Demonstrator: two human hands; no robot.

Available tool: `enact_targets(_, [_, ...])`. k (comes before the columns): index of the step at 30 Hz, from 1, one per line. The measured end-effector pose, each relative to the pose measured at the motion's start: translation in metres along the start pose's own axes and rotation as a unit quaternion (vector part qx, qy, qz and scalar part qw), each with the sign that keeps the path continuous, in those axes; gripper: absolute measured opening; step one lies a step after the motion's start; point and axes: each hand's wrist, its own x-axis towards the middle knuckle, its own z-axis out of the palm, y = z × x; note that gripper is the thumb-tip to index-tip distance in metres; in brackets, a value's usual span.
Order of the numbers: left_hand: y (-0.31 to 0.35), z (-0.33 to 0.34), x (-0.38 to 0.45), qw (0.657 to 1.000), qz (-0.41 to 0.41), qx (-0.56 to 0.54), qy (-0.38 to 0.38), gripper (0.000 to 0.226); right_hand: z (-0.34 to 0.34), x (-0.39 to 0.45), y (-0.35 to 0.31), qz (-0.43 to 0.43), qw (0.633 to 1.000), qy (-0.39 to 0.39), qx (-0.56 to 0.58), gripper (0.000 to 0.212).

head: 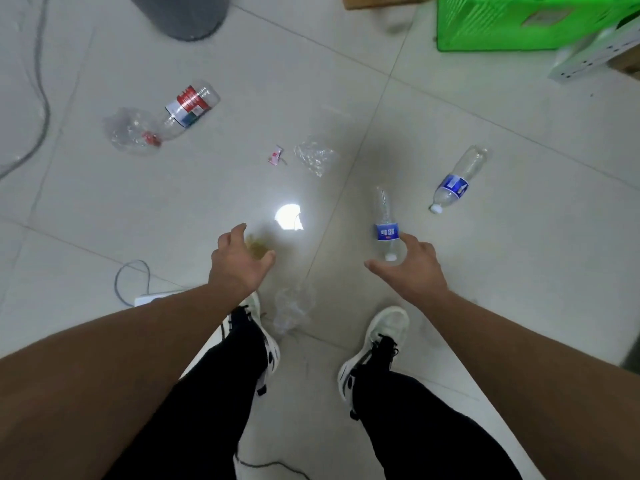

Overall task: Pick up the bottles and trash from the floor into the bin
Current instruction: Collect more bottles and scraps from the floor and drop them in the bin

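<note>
Both hands reach down with fingers spread wide and hold nothing. Right hand (412, 268) hovers at the cap end of a clear bottle with a blue label (386, 225), lying on the tiled floor (485, 271). Left hand (239, 261) hangs over a blurred yellowish scrap (256, 244). Beyond that bottle lie a second blue-label bottle (457, 180), crumpled clear plastic (315, 155), a small wrapper (275, 155) and a red-label bottle (188, 107). Farther off stands a grey bin (180, 13).

Black trousers (415, 427), white-and-black sneakers (377, 344)
</note>
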Motion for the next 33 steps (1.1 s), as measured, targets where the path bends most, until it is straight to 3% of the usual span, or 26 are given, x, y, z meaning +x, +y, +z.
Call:
enact_targets(11, [-0.041,0.122,0.123,0.998,-0.061,-0.001,0.020,0.087,0.081,0.160,0.048,0.004,0.999,0.054,-0.009,0.106])
enact_targets(19, [-0.034,0.142,0.163,0.996,-0.055,-0.035,0.063,0.044,0.114,0.227,0.047,0.005,0.994,0.110,0.016,0.093])
enact_targets(23, [-0.017,0.124,0.163,0.996,-0.052,-0.052,0.054,0.024,0.118,0.220,0.035,0.010,0.994,0.111,-0.002,0.074])
enact_targets(28, [0.000,0.083,0.130,0.992,-0.044,-0.100,0.068,0.026,0.107,0.159,0.006,0.016,0.993,0.109,0.031,0.070])
enact_targets(33, [0.002,0.014,0.069,0.981,-0.053,-0.170,0.075,0.012,0.083,0.075,-0.027,-0.004,0.996,0.079,0.048,0.064])
